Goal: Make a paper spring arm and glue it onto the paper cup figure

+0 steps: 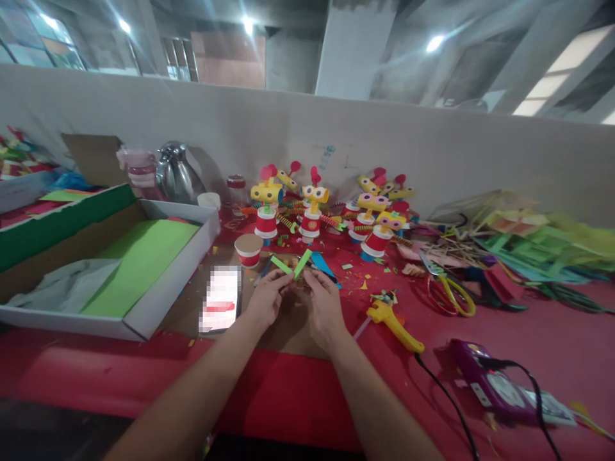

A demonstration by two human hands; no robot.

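Note:
Two narrow green paper strips [302, 262] meet in a V between my hands, above a brown board [302, 342]. My left hand [269, 296] pinches them near the joined lower end. Close beside it, my right hand [323, 299] has its fingers closed at the same end; the exact grip of its fingertips is hidden. A paper cup [248, 251] with a red band and brown top stands just beyond my left hand. A blue paper piece [325, 266] lies behind my right hand. A lit phone [220, 299] rests left of my left forearm.
Several paper-cup robot figures [313, 214] stand along the back. A yellow glue gun [394, 325] with a black cord, yellow-handled scissors [451, 291] and a purple power strip [494, 384] lie right. A white box [139, 323] holding green paper sits left, before a metal jug [179, 173].

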